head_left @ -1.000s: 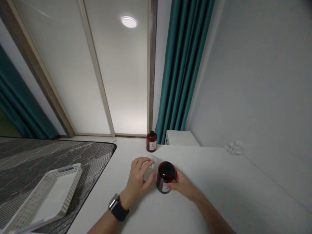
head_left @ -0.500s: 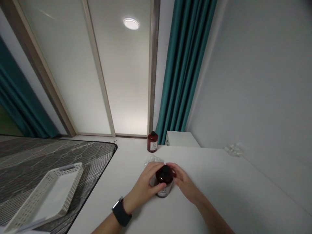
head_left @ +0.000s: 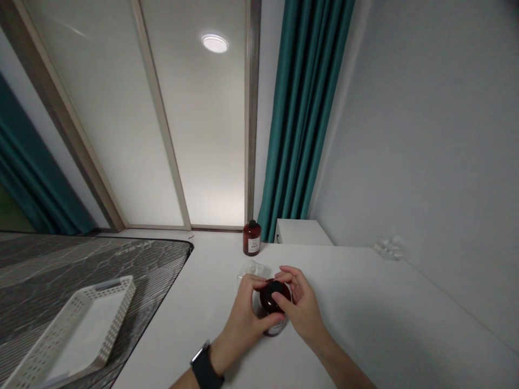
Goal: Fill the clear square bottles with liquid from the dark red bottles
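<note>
A dark red-brown bottle point(head_left: 268, 298) with a black cap point(head_left: 276, 287) and a pale label stands upright on the white table. My left hand point(head_left: 247, 312), a dark watch on its wrist, is wrapped round the bottle's left side, thumb across the front. From the right, my right hand point(head_left: 302, 308) reaches over the top; its thumb touches the cap and its fingers curve behind it. Crumpled clear plastic point(head_left: 252, 269) lies just behind the bottle. Farther back, a similar red-brown bottle point(head_left: 252, 237) stands upright with a white label.
A white perforated basket point(head_left: 87, 329) sits on a dark grey patterned surface point(head_left: 162, 259) to the left. At the right, a clear plastic piece point(head_left: 389, 248) lies by the wall. Beyond the white table point(head_left: 194, 313) are a white cabinet point(head_left: 304, 231) and a teal curtain point(head_left: 302, 119).
My right hand has moved from the bottle's right side up onto its cap, thumb now on top. The left hand keeps its grip; the bottle appears slightly tilted toward me.
</note>
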Available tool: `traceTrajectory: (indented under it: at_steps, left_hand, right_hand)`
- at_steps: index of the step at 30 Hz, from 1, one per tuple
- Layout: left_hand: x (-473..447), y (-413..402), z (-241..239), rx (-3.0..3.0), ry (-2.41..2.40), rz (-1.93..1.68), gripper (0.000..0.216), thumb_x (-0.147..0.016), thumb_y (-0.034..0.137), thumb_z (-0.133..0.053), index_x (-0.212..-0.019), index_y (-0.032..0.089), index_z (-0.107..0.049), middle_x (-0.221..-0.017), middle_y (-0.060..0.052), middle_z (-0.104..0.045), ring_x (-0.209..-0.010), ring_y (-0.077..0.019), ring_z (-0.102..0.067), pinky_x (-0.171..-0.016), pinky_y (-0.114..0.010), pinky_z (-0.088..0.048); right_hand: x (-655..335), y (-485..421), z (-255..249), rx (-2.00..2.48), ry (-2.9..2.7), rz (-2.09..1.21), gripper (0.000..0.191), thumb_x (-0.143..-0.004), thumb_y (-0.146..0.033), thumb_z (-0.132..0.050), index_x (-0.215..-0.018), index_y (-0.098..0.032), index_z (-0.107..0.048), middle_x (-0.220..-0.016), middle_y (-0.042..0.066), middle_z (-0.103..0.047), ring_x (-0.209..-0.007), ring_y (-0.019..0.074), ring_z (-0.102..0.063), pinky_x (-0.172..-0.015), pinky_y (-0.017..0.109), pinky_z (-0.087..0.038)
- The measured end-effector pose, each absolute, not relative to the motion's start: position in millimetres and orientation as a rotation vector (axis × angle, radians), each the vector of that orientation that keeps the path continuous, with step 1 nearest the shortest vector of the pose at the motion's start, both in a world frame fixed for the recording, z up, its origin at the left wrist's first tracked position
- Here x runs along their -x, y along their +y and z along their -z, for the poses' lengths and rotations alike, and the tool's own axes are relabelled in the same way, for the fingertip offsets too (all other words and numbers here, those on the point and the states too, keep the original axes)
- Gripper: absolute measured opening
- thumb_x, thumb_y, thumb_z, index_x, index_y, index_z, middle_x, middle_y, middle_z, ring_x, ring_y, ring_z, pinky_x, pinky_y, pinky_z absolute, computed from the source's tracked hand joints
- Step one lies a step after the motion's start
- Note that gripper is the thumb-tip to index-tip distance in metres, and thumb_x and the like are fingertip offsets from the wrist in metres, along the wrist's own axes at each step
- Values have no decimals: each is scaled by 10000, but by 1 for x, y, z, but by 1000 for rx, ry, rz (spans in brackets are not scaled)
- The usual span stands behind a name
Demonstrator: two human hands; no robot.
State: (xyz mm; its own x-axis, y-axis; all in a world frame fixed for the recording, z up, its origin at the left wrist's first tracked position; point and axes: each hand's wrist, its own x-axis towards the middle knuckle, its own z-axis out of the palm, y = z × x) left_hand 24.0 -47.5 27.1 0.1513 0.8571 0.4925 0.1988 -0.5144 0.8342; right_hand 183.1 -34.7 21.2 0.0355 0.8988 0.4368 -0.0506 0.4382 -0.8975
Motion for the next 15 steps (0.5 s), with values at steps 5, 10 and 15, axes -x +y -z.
traceTrajectory:
  at_steps: [5,10,15]
  left_hand:
    - [-27,-50,-27,-1756,1009,-1377,454,-662,198,-849,-1012,218,-560,-1031,-41,-593,-994,-258,-606,-884,-406,-496]
    - [-28,-49,-29,-1698,1021,-1359,482,-621,145,-854,-1000,210,-564,-1033,-33,-597,-1016,-260,-595,-899,-394,-467]
    - [-28,-47,-29,-1684,1008,-1348,494,-609,132,-868,-992,208,-566,-1018,-25,-594,-1001,-252,-596,-901,-389,-455]
  right_hand:
    - [-183,-37,-30,849,-1283,-905,429,-707,-239,-791,-1104,-248,-629,-825,6,-689,-966,242,-671,-992,430,-508]
    - [-184,-43,-39,907,-1287,-928,351,-706,-219,-770,-1036,-235,-652,-832,6,-724,-953,234,-687,-985,434,-502]
    - [-185,-44,-44,936,-1316,-913,248,-721,-231,-753,-953,-231,-664,-895,29,-747,-929,225,-685,-930,401,-511]
